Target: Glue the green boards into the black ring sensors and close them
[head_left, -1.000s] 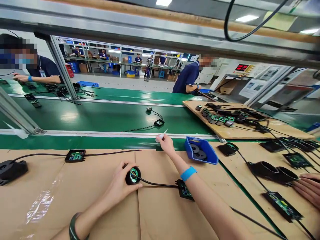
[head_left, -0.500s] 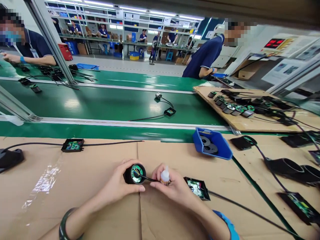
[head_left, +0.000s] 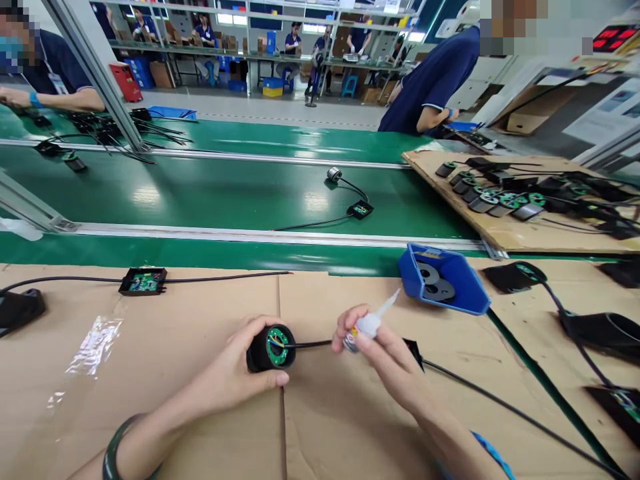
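Factory hall w/ green conveyor belt (head_left: pixel 210 193) behind cardboard-covered worktop (head_left: pixel 150 373), grey floor (head_left: pixel 280 110) & lit shelf racks (head_left: pixel 260 20) at back, aluminium post (head_left: pixel 95 73) on left.

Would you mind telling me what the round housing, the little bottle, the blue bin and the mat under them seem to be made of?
The housing looks like matte black moulded plastic, with a green circuit board in its open end. The bottle is translucent white, likely soft plastic. The bin is glossy blue rigid plastic. The mat is brown cardboard, creased at a seam.
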